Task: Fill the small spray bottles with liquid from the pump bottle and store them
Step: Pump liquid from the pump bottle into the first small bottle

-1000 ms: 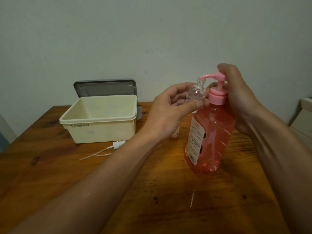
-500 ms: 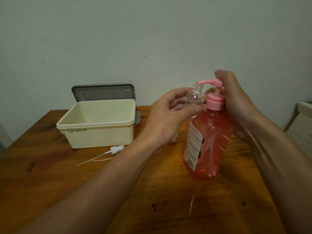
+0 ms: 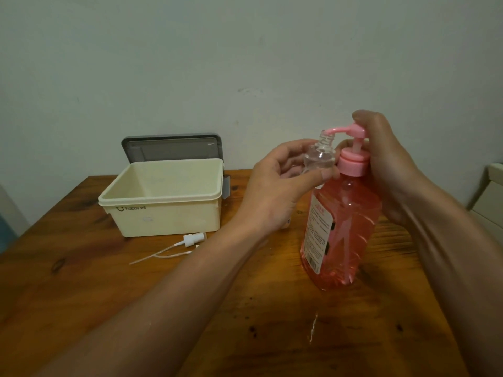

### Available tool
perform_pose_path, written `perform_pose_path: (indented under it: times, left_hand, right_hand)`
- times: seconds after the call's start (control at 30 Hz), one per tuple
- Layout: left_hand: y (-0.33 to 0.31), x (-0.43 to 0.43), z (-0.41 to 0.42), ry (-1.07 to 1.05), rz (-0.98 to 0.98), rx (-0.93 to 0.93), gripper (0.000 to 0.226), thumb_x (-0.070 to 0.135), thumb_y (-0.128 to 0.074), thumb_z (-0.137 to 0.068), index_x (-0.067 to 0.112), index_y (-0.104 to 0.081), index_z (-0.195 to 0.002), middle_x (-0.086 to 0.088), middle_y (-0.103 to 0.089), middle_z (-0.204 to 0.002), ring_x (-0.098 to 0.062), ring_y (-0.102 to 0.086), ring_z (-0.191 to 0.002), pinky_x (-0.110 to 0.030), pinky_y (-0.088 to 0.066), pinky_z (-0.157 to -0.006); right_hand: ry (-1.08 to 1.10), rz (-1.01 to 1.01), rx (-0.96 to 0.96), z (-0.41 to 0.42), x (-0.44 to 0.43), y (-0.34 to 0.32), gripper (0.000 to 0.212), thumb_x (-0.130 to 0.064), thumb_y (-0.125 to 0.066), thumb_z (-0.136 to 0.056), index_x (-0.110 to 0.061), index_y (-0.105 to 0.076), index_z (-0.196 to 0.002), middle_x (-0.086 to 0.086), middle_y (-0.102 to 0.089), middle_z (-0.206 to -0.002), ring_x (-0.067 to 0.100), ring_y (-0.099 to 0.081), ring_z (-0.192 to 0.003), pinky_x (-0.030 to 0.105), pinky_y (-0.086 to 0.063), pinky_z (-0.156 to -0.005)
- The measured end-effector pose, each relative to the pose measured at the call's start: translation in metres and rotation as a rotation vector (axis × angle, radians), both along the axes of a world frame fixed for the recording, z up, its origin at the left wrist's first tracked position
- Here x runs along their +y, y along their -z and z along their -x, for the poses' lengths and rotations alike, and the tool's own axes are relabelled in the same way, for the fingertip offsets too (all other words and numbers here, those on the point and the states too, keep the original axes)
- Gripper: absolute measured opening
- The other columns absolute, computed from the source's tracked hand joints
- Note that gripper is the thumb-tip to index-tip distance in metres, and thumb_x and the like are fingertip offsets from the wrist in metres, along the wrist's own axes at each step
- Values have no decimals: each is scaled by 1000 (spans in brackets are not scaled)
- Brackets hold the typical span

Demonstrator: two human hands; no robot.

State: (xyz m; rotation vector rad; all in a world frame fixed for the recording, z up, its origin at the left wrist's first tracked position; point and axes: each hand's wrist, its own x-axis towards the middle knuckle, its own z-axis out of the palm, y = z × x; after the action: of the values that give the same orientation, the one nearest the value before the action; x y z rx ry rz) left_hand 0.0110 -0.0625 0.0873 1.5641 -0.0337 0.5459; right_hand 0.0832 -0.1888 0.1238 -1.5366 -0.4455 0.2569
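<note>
Over the right of the surface point(image 3: 245, 308), my left hand point(image 3: 275, 186) pinches the small bottle point(image 3: 319, 156), mouth under the pink spout point(image 3: 336, 130); my right hand point(image 3: 389, 161) curls round the pump bottle point(image 3: 343, 227) at its top, forefinger pressing.

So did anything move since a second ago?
Hardly anything. The left hand still holds the small clear bottle under the spout of the pump bottle, and the right hand still grips the pump's top. The pump head may have dipped slightly and risen again, too slight to be sure. The cream box, loose spray cap and table stayed put.
</note>
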Motion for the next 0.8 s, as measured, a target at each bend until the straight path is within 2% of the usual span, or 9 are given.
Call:
perform_pose_path:
  times: [0.17, 0.3, 0.4, 0.53, 0.67, 0.8]
  left_hand:
    - [2, 0, -1, -6, 18, 2, 49, 8, -78, -76, 14, -61, -121, 0, -71, -111, -7, -69, -99, -13, -53, -77]
    - [4, 1, -1, -6, 4, 15, 49, 8, -77, -78, 14, -61, -123, 0, -71, -111, -7, -68, -100, -15, -54, -79]
    - [2, 0, 1, 8, 16, 6, 49, 9, -77, -77, 15, -61, -122, 2, -71, -111, -5, -68, -99, -12, -52, -76]
    - [0, 0, 2, 7, 5, -6, 47, 12, -78, -76, 20, -60, -118, 4, -71, -110, -2, -68, -99, -12, -52, -77]
    - [3, -1, 2, 9, 24, -6, 47, 10, -77, -77, 17, -61, -120, 1, -72, -110, -5, -68, -100, -13, -52, -77]
    - [4, 0, 0, 6, 28, 9, 48, 8, -77, -78, 15, -61, -123, 0, -72, -111, -7, -68, -100, -16, -54, -80]
  right_hand:
    - [-56, 28, -19, -6, 0, 1, 51, -45, -37, -94, -15, -58, -59, 6, -56, -50, 20, -47, -41, 21, -42, -43]
    - [-77, 6, -13, -8, -1, 2, 53, -41, -39, -92, -17, -61, -51, 5, -57, -53, 22, -50, -48, 29, -44, -53]
    - [-59, 7, -16, -3, 0, 2, 54, -48, -39, -94, -17, -59, -54, 4, -56, -50, 18, -50, -42, 21, -44, -45]
    - [-43, -4, -4, 0, 1, 0, 66, -55, -39, -93, -17, -61, -44, 3, -56, -48, 17, -49, -39, 19, -42, -44]
    - [-64, 6, -6, -2, 0, 0, 53, -48, -38, -94, -16, -56, -55, 4, -55, -49, 19, -48, -41, 20, -43, -43]
    - [-58, -10, -13, -4, -1, 1, 52, -39, -38, -94, -18, -59, -51, 3, -56, -49, 18, -49, -43, 21, -43, -46]
